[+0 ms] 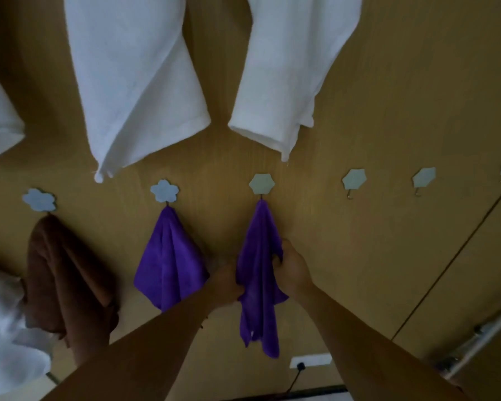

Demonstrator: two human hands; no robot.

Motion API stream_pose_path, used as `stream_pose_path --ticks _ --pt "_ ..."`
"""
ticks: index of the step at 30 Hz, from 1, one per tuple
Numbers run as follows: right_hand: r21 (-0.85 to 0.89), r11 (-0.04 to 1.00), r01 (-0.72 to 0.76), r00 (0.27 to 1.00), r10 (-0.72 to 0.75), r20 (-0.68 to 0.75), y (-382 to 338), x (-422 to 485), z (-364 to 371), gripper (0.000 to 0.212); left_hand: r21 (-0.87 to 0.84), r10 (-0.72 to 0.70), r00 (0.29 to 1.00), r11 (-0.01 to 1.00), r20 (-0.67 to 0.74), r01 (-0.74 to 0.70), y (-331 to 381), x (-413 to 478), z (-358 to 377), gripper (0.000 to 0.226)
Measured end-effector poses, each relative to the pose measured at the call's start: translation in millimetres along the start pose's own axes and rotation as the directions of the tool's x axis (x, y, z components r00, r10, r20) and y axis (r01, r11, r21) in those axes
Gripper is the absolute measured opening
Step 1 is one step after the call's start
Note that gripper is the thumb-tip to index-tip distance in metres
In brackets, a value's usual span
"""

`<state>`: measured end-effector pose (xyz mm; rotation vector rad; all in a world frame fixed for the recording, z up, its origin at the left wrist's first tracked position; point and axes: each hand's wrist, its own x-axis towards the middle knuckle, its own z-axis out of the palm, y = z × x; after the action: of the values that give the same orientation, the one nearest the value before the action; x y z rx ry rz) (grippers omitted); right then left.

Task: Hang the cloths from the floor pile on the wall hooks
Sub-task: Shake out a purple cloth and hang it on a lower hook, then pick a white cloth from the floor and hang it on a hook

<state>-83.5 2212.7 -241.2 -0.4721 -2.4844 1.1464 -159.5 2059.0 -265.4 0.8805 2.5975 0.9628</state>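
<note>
A cloth (pixel 258 241) on a hook (pixel 261 183) is pinched by the left grip (pixel 226 282) at 9 o'clock, the right grip (pixel 292 267) at 3.

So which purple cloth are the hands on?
The purple cloth under the hexagonal hook: the left hand and right hand both grip it. The other purple cloth, under a flower hook, hangs unheld.

Dim, soft throughout; wide-angle bending at edges.
</note>
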Motion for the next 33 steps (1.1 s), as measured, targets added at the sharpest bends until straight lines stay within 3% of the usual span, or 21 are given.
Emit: stream_pose_path --ticks 3,7,10,13,17,20,24,27,30,33 --pt "0.004 1.0 -0.025 0.998 0.024 0.059 2.7 -5.9 1.1 0.04 0.018 -0.026 0.999 1.0 0.026 0.026 -11.0 -1.3 0.2 0.027" --pt "-0.053 0.988 -0.146 0.987 0.15 0.066 5.2 -16.7 3.5 0.044 -0.015 -0.102 0.992 0.995 -0.067 0.102 -9.1 -8.3 -6.2 0.047" --pt "-0.003 0.981 -0.195 0.98 0.195 0.026 1.8 -37.6 1.9 0.042 -0.059 -0.149 0.984 0.988 -0.094 0.144 -6.5 -18.6 -4.0 0.061" --pt "-0.048 0.971 -0.235 0.972 0.235 -0.005 5.1 -68.1 0.0 0.047 -0.035 -0.19 0.982 0.981 -0.002 0.19 -13.6 -39.7 8.9 0.067" --pt "-0.203 0.919 -0.337 0.93 0.359 0.082 16.5 -120.8 -13.9 0.074 0.238 -0.218 0.946 0.958 0.24 0.161 -29.0 -78.2 24.5 0.076" --pt "-0.256 0.889 -0.379 0.904 0.415 0.104 21.8 -153.1 -33.3 0.074 0.308 -0.151 0.928 0.951 0.34 0.042 -24.9 -98.5 24.3 0.075" --pt "-0.26 0.88 -0.398 0.902 0.428 0.066 26.5 -196.3 -67.3 0.068 0.275 -0.04 0.933 0.959 0.359 -0.065 13.0 -109.9 35.5 0.061" --pt "-0.263 0.859 -0.439 0.891 0.455 0.0 36.6 -247.0 -97.7 0.059 0.31 0.01 0.907 0.938 0.421 -0.154 56.6 -127.2 66.3 0.081" --pt "-0.271 0.804 -0.529 0.846 0.525 -0.091 50.5 -313.4 -131.6 0.052 0.266 0.118 0.828 0.914 0.548 -0.306 106.0 -157.7 111.4 0.088" --pt "-0.291 0.722 -0.628 0.776 0.608 -0.168 61.3 -386.9 -162.9 0.043 0.181 0.237 0.684 0.858 0.69 -0.48 153.7 -194.2 157.5 0.077"
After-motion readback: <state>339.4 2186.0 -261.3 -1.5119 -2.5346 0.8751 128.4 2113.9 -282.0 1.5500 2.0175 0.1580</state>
